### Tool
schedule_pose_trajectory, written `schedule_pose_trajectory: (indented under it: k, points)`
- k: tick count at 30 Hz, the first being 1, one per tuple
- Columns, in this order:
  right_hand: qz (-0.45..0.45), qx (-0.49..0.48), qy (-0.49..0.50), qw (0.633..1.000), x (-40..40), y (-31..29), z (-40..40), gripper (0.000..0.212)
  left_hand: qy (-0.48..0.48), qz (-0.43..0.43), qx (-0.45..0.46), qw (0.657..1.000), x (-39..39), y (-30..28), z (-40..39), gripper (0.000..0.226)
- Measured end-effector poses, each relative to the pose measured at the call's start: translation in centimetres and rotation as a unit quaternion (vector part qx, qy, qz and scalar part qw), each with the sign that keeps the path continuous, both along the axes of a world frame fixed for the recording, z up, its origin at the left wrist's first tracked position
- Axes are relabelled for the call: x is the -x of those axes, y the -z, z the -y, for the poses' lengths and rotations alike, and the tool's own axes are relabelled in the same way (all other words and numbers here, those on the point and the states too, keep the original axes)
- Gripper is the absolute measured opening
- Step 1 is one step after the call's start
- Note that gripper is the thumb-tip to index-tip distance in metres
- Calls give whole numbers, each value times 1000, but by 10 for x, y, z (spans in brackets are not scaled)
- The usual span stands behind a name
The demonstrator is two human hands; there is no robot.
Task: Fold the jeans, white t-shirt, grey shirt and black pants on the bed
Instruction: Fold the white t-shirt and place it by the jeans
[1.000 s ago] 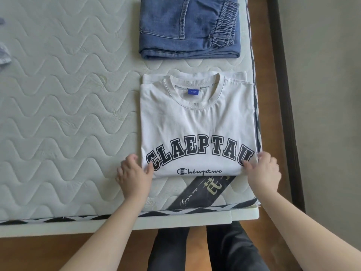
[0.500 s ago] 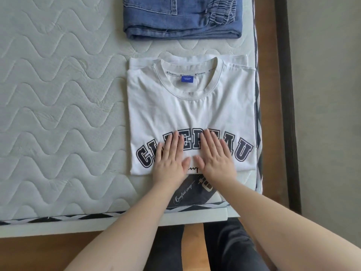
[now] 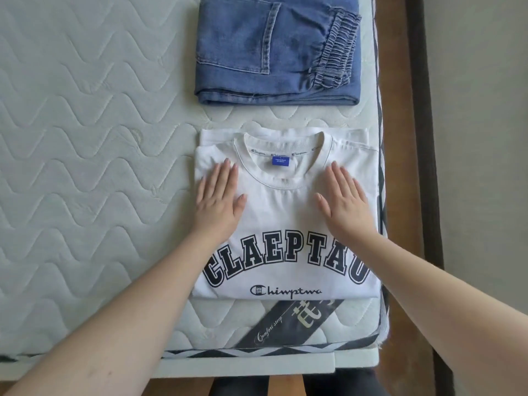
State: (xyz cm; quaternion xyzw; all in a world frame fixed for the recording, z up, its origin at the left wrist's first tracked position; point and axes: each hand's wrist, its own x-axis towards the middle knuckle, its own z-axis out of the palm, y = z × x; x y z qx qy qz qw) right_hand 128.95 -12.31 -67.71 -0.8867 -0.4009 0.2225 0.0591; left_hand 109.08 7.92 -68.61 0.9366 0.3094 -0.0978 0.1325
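Note:
The white t-shirt lies folded into a rectangle near the bed's right front corner, its black lettering and blue neck label facing up. My left hand presses flat on its upper left part, fingers straight. My right hand lies flat on the upper right part beside the collar. Beyond the t-shirt, the folded blue jeans rest on the mattress, apart from it. No grey shirt or black pants are in view.
The quilted white mattress stretches away to the left. Its right edge runs close beside the t-shirt, with a wooden floor strip and a dark border beyond. A dark label sits at the front corner.
Both hands slid from the t-shirt's lower edge, first meeting at the lettering, then up and apart to either side of the collar. The view shifted slightly.

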Motion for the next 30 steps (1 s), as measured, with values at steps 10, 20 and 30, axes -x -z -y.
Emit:
schedule_pose_trajectory:
  k: [10,20,30]
  points:
    - [18,7,-131,991,-23,23,-108,60,106,-43,-46,992,-93,26,-29,66]
    - [68,-105,-73,990,-79,1,-74,53,15,86,-25,996,-68,4,-72,60]
    - [2,-57,43,997,-108,-1,-65,49,-59,153,103,981,-75,-8,-106,60]
